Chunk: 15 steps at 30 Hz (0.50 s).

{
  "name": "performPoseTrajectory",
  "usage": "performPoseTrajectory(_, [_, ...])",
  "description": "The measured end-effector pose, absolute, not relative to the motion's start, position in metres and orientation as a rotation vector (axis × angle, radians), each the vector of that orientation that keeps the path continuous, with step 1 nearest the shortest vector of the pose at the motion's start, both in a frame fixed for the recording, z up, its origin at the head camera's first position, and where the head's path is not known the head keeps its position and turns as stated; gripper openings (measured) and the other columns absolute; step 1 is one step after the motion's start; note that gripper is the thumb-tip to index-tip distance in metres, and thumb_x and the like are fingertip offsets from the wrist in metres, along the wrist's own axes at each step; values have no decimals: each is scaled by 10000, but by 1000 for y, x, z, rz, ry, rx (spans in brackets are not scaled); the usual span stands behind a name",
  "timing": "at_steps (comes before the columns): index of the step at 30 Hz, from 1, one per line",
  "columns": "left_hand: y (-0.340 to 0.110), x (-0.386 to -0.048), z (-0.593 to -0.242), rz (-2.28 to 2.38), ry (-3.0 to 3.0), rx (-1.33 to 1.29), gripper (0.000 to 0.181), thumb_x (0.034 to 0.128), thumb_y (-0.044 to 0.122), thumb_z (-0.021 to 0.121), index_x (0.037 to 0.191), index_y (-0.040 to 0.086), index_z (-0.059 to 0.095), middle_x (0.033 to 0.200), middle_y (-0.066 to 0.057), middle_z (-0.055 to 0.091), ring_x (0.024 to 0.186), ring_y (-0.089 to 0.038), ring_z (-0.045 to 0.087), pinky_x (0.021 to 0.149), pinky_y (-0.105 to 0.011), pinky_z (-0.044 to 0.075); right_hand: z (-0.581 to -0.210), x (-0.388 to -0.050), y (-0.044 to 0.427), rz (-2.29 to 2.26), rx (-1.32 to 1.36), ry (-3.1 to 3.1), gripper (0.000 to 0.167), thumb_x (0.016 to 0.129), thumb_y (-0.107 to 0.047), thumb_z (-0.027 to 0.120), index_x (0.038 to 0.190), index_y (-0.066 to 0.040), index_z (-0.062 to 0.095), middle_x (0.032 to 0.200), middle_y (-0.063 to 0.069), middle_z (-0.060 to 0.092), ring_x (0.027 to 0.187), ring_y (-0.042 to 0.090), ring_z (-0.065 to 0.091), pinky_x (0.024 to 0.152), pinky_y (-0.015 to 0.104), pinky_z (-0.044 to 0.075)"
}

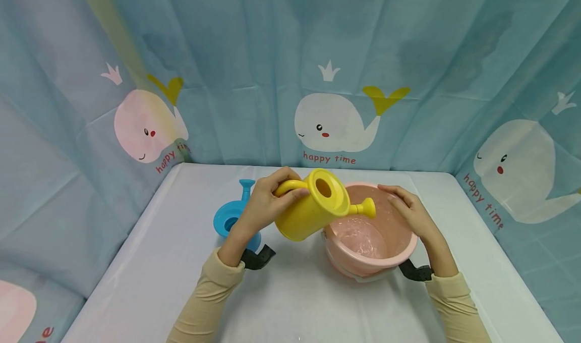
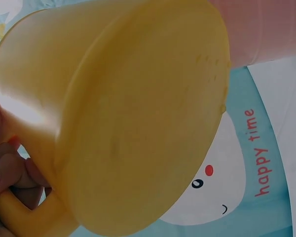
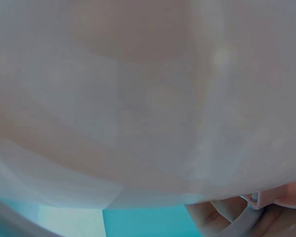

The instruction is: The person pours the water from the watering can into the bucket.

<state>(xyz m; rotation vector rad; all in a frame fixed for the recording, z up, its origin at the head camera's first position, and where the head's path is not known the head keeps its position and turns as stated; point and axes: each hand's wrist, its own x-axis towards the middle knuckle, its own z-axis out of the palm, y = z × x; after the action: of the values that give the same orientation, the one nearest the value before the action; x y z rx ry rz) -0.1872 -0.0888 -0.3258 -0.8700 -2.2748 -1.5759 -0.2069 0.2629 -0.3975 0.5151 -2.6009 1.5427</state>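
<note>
My left hand [image 1: 265,204] grips the handle of a yellow watering can [image 1: 301,214], which is held up and tilted with its sprinkler head [image 1: 368,208] over a pink bucket [image 1: 333,252]. In the left wrist view the can's round base [image 2: 148,123] fills most of the picture, and a few drops cling near its edge. Rippled water [image 1: 363,237] lies inside the bucket, whose opening leans towards me. On the bucket's right side, my right hand [image 1: 412,213] holds the rim with fingers over the edge. The right wrist view shows mainly the bucket's wall [image 3: 148,123], blurred.
A blue watering can [image 1: 224,214] stands on the white table [image 1: 150,262] to the left, partly hidden behind my left wrist. Blue curtains [image 1: 254,80] printed with whales enclose the table at the back and sides. Black straps [image 1: 258,258] hang at both wrists.
</note>
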Motion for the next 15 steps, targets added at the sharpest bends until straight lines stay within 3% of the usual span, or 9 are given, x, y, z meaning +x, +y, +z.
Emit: performPoseTrajectory(15, [-88,-186,-321,-1585,-2305,-849,137,848,221,670,902,135,579,798,-12,562,682,-172,474,588,-255,427,-400,-208,264,1553,533,-2588,358,1002,-176,406,1313,-14,481,1347,205,469,1137,-62,455,848,93,428])
